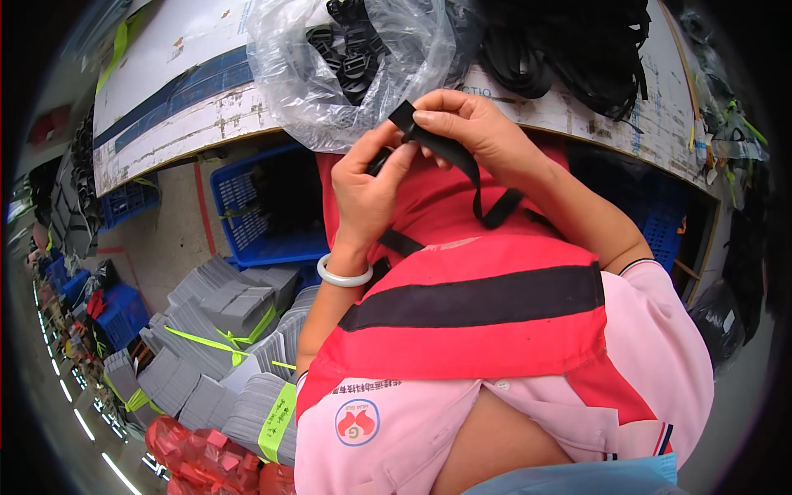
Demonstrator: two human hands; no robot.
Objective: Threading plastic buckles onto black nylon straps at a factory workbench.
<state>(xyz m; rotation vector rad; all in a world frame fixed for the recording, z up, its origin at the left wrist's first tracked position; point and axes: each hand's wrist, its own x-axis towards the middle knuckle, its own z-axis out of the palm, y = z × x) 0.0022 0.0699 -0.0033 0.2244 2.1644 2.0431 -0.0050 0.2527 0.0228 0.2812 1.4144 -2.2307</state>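
Both my hands are raised together in front of the red apron (478, 346), near the table's edge. My right hand (487, 136) pinches a black webbing strap (454, 153) between thumb and fingers, close to its flat end. The rest of the strap hangs in a loop below that hand. My left hand (369, 186), with a pale bangle at the wrist, is closed on a small black plastic piece (378, 162) right beside the strap. Fingers hide most of this piece, so its exact shape cannot be made out. Just beyond lies a clear plastic bag (276, 49) holding several black plastic buckles (355, 62).
A bundle of black straps (569, 49) lies on the worn white table (190, 124), right of the bag. Under the table stands a blue crate (239, 190). Stacks of grey pieces (198, 301) with yellow-green ties fill the left, with red plastic bags (202, 454) nearer me.
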